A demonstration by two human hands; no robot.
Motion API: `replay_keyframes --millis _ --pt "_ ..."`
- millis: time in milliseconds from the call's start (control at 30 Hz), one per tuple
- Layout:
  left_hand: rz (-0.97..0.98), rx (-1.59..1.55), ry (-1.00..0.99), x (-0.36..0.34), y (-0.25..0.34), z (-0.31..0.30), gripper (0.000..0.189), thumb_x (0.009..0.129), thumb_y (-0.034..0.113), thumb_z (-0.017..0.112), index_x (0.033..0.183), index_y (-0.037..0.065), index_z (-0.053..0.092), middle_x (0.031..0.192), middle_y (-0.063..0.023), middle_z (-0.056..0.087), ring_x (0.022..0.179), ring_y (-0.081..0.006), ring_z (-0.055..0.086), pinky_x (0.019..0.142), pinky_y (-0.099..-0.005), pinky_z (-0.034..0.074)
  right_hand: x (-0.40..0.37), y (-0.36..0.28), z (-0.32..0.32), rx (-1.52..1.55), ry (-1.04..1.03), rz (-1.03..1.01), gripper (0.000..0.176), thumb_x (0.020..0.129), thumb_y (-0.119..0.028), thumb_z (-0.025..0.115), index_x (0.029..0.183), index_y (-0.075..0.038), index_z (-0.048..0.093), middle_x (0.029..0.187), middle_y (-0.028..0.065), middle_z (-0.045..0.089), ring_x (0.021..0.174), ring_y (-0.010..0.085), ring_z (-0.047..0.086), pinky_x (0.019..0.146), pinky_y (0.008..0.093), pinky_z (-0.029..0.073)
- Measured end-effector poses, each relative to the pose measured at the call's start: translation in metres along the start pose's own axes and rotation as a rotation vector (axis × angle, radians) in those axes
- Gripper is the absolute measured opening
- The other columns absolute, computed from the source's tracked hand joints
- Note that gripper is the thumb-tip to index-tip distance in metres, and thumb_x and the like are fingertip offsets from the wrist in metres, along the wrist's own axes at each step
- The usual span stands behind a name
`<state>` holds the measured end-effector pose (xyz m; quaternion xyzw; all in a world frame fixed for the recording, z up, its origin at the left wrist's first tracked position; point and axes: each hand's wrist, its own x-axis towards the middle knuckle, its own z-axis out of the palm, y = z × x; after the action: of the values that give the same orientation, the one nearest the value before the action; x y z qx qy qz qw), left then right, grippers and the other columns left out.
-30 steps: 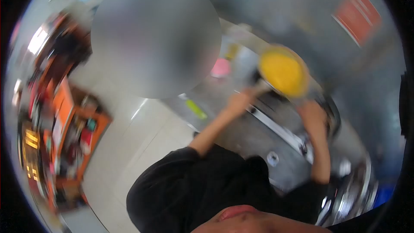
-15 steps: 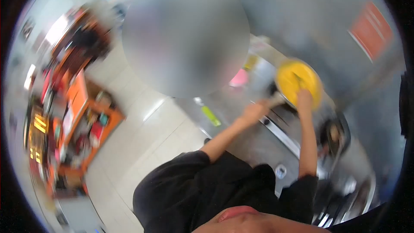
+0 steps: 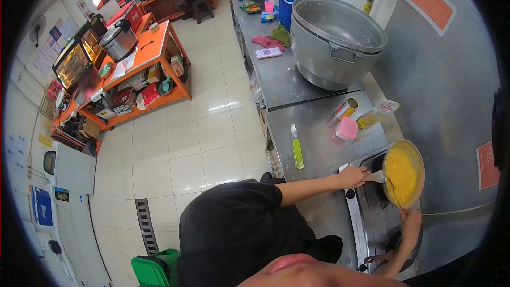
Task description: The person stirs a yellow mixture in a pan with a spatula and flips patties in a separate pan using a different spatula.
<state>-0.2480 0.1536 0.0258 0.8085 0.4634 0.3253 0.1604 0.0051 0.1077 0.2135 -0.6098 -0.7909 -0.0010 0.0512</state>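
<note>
My left hand (image 3: 351, 177) is closed around the pale handle (image 3: 375, 176) of a frying pan (image 3: 422, 172). A thick yellow mixture (image 3: 401, 174), resembling beaten egg, covers the pan's bottom. At the pan's near rim, my right hand (image 3: 410, 222) is closed on a thin metal utensil (image 3: 392, 186) whose far end dips into the mixture; its tip is hidden there. The pan is over the far part of a gas stove (image 3: 366, 210). A second, dark pan (image 3: 414, 252) sits by my right forearm, partly covered by it.
Beyond the stove stand a pink-lidded jar (image 3: 347, 128), a can (image 3: 347, 107) and a clear packet (image 3: 383, 110). A green-handled peeler-like tool (image 3: 296, 149) lies on the steel counter (image 3: 319, 154). Farther off is a large metal pot (image 3: 324, 48). A steel wall (image 3: 457, 95) borders the right side.
The view has swung round and sharpened, bringing the large pot and room into sight. My right hand has shifted from over the pan to its near rim; my left still grips the handle.
</note>
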Motion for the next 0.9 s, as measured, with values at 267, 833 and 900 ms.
replay_keyframes --millis 267,833,900 --pt "0.002 -0.014 -0.013 0.001 0.001 -0.003 0.045 0.079 0.023 0.063 0.117 0.001 0.053 0.098 -0.0122 0.054 0.076 -0.0303 0.061 0.062 -0.0404 0.051 0.001 -0.037 0.011 -0.096 -0.071 0.078 0.020 0.079 -0.016 0.065 0.080 0.004 0.066 0.078 0.0230 0.062 0.077 0.0414 0.060 0.068 0.0474 0.046" --pt "0.039 0.018 0.042 0.000 -0.007 0.010 0.048 0.081 0.025 0.061 0.123 0.005 0.050 0.094 -0.0094 0.054 0.073 -0.0286 0.062 0.060 -0.0409 0.052 0.077 0.025 0.123 -0.209 0.215 0.282 0.026 0.088 -0.009 0.041 0.081 0.003 0.062 0.084 0.0236 0.063 0.080 0.0397 0.062 0.066 0.0478 0.049" --pt "0.020 0.022 0.021 0.000 -0.004 0.005 0.048 0.081 0.025 0.061 0.123 0.004 0.050 0.093 -0.0096 0.054 0.073 -0.0287 0.062 0.060 -0.0408 0.052 0.062 0.036 0.116 -0.227 0.191 0.278 0.023 0.087 -0.010 0.044 0.082 0.004 0.062 0.085 0.0238 0.063 0.080 0.0406 0.062 0.066 0.0481 0.049"
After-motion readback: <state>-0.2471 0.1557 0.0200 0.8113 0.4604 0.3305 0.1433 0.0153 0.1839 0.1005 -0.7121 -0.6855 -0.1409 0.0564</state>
